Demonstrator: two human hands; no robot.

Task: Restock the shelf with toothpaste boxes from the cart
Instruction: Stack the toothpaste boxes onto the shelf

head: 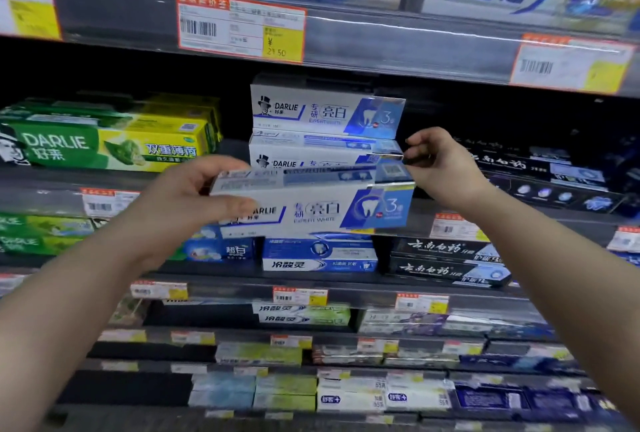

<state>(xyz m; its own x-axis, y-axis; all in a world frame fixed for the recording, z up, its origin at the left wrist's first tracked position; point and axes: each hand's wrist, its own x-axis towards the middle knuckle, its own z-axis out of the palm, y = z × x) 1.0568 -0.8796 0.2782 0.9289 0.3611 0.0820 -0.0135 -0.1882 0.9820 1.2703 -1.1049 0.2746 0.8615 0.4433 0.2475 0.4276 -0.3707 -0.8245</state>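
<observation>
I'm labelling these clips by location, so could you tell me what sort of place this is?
Most likely the toothpaste aisle of a supermarket or drugstore. Tiered shelves hold rows of boxed toothpaste, such as the green Darlie boxes, and printed price tags with barcodes line the shelf edges. Both hands hold a white Darlie box.

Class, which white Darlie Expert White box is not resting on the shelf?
The nearest one, the held box, gripped by the left hand; the other two sit stacked behind.

The held white Darlie box (311, 204) hides the lower part of the stacked box (311, 157) behind it; the left hand (187, 199) covers its logo. Bottom shelf boxes (346, 397) are blurred, and price tag (241, 28) print is mostly illegible
</observation>
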